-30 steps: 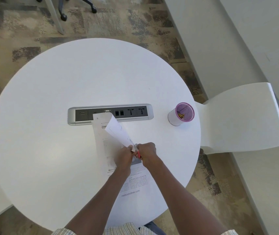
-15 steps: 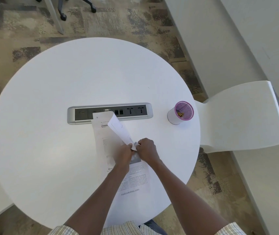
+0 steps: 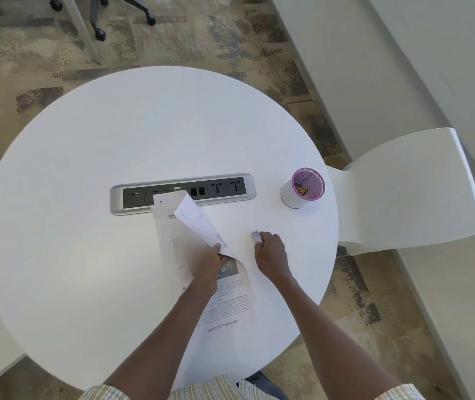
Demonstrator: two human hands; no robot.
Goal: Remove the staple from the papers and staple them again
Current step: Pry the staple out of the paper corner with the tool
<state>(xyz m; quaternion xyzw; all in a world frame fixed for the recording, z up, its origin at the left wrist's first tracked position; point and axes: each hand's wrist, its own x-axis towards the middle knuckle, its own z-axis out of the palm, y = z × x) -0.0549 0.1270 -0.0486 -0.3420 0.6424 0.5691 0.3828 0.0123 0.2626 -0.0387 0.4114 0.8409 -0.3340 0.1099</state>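
Head view. Patterned grey-tan carpet, chair casters at top edge. Round white table (image 3: 86, 168) fills the frame; a recessed power and data strip (image 3: 182, 189) sits at its middle. White moulded chair (image 3: 412, 189) just off the right rim.

Papers (image 3: 227, 301) lie flat on the near half of the table, far end overlapping the strip. Top sheet (image 3: 198, 223) folded up and over, rising off the lower page.

Left hand (image 3: 208, 262) pinches the lifted sheet at its near edge, thumb on top, fingers curled under.

Right hand (image 3: 271, 252) is apart from the papers, on the bare table to their right. Fingers closed around a small pale object (image 3: 255, 235), blurred; cannot tell what it is.

Mesh pen cup (image 3: 302, 187), purple rim, stands near the right edge with gold clips at the bottom.
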